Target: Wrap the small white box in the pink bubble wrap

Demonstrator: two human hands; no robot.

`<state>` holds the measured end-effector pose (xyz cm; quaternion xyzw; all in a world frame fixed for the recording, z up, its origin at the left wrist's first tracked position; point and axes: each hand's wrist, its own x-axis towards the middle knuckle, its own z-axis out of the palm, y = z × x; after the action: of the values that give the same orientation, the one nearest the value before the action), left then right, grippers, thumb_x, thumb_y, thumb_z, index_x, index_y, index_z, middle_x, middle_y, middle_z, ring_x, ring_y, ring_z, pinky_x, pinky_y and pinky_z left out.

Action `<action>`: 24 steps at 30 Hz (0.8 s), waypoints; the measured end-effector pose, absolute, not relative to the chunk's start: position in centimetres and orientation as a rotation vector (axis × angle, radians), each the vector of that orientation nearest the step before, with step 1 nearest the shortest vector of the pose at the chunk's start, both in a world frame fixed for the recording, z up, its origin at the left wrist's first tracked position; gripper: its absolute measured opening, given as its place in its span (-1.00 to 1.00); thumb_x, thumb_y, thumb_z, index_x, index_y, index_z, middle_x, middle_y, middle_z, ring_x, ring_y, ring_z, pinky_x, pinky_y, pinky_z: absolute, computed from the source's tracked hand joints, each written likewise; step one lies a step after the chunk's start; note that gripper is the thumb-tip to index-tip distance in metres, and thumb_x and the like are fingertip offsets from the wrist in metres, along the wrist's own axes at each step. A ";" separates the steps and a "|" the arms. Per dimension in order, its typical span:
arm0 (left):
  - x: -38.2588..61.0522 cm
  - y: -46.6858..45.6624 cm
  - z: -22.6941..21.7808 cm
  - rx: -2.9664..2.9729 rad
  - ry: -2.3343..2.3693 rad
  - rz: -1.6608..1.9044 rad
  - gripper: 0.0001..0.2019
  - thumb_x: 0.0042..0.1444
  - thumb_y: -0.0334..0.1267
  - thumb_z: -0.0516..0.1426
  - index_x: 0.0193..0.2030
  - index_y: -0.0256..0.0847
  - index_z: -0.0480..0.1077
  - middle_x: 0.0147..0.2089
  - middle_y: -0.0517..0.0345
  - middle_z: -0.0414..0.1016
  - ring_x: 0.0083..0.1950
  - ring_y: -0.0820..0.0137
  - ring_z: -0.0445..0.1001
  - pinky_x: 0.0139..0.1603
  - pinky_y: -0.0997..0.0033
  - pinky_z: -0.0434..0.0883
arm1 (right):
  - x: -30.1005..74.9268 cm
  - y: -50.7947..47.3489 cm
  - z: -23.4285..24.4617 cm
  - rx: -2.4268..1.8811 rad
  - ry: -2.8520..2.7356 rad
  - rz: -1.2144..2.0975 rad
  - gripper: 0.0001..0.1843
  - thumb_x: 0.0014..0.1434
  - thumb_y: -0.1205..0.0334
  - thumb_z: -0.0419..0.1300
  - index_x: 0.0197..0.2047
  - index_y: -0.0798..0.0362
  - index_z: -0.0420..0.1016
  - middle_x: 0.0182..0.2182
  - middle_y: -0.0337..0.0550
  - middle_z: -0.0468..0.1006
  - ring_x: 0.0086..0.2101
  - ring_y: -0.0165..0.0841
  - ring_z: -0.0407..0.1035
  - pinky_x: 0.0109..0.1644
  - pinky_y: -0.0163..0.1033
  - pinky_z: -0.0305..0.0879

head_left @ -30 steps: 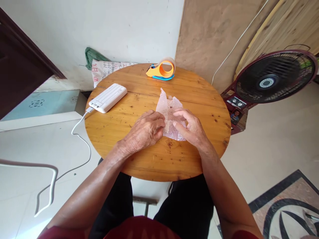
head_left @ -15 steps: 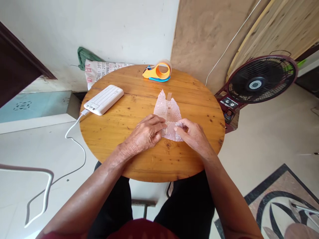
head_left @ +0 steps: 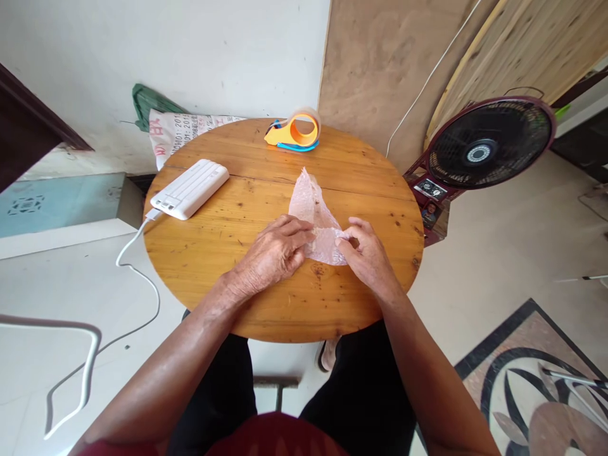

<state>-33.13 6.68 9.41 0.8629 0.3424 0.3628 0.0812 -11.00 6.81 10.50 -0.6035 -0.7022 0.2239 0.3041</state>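
A pinkish, see-through piece of bubble wrap (head_left: 311, 206) lies on the round wooden table (head_left: 228, 234), its upper part narrowing to a point and its near part folded. My left hand (head_left: 280, 248) rests on its left side, fingers together and bent over the edge; whatever lies under them is hidden. At the right edge, my right hand (head_left: 363, 250) pinches the bubble wrap between thumb and index finger, with the other fingers partly raised.
Toward the table's far edge stands an orange and blue tape dispenser (head_left: 294, 133) with a roll of tape. A white power bank (head_left: 190, 189) with a cable plugged in lies at the left. Right of the table is a dark fan (head_left: 479, 152). A printed sack (head_left: 175, 133) leans behind.
The bubble wrap's upper right part has folded inward, so its top is now narrower and pointed. My right hand has its pinch on the right edge. The whole view has shifted slightly.
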 end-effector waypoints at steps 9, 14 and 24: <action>-33.4 6.5 9.7 2.609 1.036 0.985 -0.67 0.19 -0.46 0.05 0.02 -0.24 0.52 0.10 -0.09 0.51 0.11 0.20 0.41 0.15 0.10 0.42 | -12.1 7.0 11.1 -1.638 -1.843 0.693 -0.70 0.20 -0.04 0.14 -0.35 0.02 0.47 -0.45 -0.24 0.49 -0.42 -0.37 0.34 -0.35 -0.29 0.20; -33.5 6.4 9.7 2.618 1.045 0.959 -0.67 0.21 -0.43 0.05 0.05 -0.24 0.52 0.10 -0.11 0.49 0.13 0.18 0.40 0.18 0.08 0.40 | -12.2 6.8 11.0 -1.580 -1.912 0.650 -0.76 0.21 0.05 0.16 -0.22 0.00 0.56 -0.28 -0.18 0.54 -0.35 -0.34 0.38 -0.25 -0.25 0.26; -33.4 6.1 10.6 2.665 1.081 0.819 -0.61 0.21 -0.46 0.06 0.14 -0.15 0.47 0.13 -0.05 0.45 0.15 0.18 0.37 0.17 0.07 0.40 | -12.6 6.7 10.5 -1.641 -2.022 0.453 -0.84 0.21 0.15 0.14 -0.34 -0.01 0.49 -0.36 -0.18 0.53 -0.36 -0.31 0.35 -0.28 -0.23 0.17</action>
<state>-33.44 6.10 10.61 0.8887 0.3605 0.2729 0.0754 -12.59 6.71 10.47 -0.6016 -0.7413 0.1660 0.2469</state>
